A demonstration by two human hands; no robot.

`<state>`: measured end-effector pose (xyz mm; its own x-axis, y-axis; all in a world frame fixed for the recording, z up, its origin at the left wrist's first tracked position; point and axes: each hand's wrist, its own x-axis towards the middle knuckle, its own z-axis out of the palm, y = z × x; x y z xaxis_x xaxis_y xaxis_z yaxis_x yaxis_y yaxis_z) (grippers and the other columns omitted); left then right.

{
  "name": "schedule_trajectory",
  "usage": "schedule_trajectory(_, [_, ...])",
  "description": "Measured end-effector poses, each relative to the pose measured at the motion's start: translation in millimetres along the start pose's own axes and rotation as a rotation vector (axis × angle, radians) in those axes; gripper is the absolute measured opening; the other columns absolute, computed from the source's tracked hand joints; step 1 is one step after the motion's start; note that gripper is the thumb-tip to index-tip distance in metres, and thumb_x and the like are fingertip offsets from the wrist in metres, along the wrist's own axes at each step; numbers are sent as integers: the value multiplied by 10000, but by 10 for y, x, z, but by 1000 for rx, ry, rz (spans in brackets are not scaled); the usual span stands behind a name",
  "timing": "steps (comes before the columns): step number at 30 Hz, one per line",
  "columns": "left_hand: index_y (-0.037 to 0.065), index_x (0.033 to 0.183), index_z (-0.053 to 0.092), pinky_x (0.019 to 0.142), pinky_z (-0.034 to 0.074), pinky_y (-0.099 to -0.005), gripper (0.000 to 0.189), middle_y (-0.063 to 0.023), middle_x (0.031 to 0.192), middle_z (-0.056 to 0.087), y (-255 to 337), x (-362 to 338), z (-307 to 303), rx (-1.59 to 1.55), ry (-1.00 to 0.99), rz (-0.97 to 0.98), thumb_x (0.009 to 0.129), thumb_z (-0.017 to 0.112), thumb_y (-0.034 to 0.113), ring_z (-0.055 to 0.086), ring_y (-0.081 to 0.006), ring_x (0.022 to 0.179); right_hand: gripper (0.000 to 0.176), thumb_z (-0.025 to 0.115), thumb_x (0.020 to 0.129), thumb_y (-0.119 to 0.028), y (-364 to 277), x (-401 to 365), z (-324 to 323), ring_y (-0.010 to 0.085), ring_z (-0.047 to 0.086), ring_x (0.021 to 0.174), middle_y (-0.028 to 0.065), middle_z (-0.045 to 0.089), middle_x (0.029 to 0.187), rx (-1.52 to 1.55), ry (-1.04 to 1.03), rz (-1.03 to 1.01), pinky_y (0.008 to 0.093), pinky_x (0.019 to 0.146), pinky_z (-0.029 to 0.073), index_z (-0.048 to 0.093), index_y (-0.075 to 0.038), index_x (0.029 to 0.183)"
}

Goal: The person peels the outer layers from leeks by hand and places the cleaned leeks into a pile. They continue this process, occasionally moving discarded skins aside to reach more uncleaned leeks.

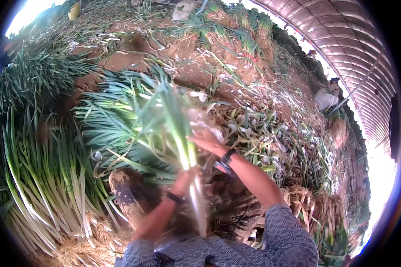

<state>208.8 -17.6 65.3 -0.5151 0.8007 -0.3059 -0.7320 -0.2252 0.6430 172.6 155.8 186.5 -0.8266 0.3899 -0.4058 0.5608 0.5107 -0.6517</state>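
Note:
A green onion stalk [178,127] with a white lower stem stands nearly upright in front of me, its leaves blurred by motion. Around the pale stem, my left hand [186,180] is closed. Higher up, my right hand [206,141] is at the stalk's green part, blurred; its finger shape is hard to make out, and some fingers look extended. Behind the stalk lies a spread pile of green onions [116,111]. More long onions [53,178] with white stems and roots are at the left.
A muddy boot [131,196] is between the onions and my left forearm. Stripped leaves [267,142] are heaped at the right. Bundled onions [227,31] lie farther back. A person [332,89] is beside a white sack [325,99] at the far right, under an arched roof.

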Motion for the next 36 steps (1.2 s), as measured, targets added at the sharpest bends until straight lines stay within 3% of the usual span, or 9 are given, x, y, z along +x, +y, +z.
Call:
schedule_trajectory(7, [19, 1010, 680, 630, 531, -307, 349, -96, 878, 678, -58, -10, -58, 116, 104, 84, 998, 560, 347, 621, -176, 656, 286, 701, 912, -273, 307, 72, 144, 132, 647, 615, 89, 674, 935, 29, 91, -260, 207, 499, 527, 649, -53, 1087])
schedule_trajectory(8, [25, 1098, 641, 615, 536, -311, 369, -89, 890, 668, -76, -46, -171, -198, 8, 85, 1001, 529, 363, 624, -185, 654, 281, 709, 911, -235, 382, -102, 141, 132, 656, 616, 81, 676, 885, 154, 150, -301, 219, 491, 526, 650, -32, 1096])
schedule_trajectory(11, [73, 1095, 576, 596, 608, -375, 389, -56, 799, 636, 106, -72, -250, -323, 36, 58, 922, 691, 401, 649, -185, 667, 262, 720, 915, -169, 638, -663, -138, 133, 675, 617, 69, 683, 789, 438, 350, -374, 245, 481, 522, 659, 16, 1091])
schedule_trajectory(15, [91, 1071, 570, 570, 594, -384, 382, -34, 787, 628, 10, -13, -452, -264, 107, -16, 958, 628, 451, 632, -171, 645, 332, 647, 962, -310, 1246, -1044, -1236, 193, 702, 782, 103, 708, 916, 847, 760, -259, 329, 667, 574, 667, -3, 1086])
schedule_trajectory(17, [94, 1069, 572, 563, 588, -384, 384, -36, 790, 630, 21, -37, -417, -298, 77, -50, 962, 616, 460, 628, -168, 639, 378, 613, 975, -363, 1328, -1140, -1367, 202, 700, 859, 114, 708, 985, 924, 718, -101, 339, 726, 580, 659, -13, 1112])
schedule_trajectory(23, [97, 1130, 568, 610, 593, -391, 529, -52, 838, 638, 137, -28, 1, -257, -118, -91, 913, 633, 575, 661, -203, 737, 462, 563, 997, -460, 991, -772, -221, 158, 686, 882, 72, 692, 996, 192, -45, -82, 280, 749, 569, 642, -48, 1191])
schedule_trajectory(29, [76, 1110, 608, 669, 590, -376, 469, -87, 921, 673, -38, 5, -80, -54, -22, 57, 963, 577, 520, 673, -201, 767, 476, 593, 964, -499, 935, -68, 702, 159, 611, 541, 47, 633, 651, 304, 78, -292, 328, 505, 501, 640, -27, 1014])
schedule_trajectory(33, [58, 1108, 624, 531, 510, -287, 448, -64, 890, 654, 238, -90, -143, -14, 164, 55, 968, 578, 481, 583, -130, 671, 364, 641, 957, -413, 911, -82, 666, 157, 586, 516, 55, 604, 628, -68, 321, -556, 331, 470, 454, 627, -49, 959])
schedule_trajectory(36, [-2, 1121, 628, 577, 554, -338, 460, -118, 938, 671, 697, -134, 20, -22, 368, 108, 1014, 523, 433, 654, -200, 706, 240, 721, 905, -251, 420, -558, 492, 168, 580, 610, 69, 615, 732, -174, 217, -475, 339, 550, 492, 629, -31, 928])
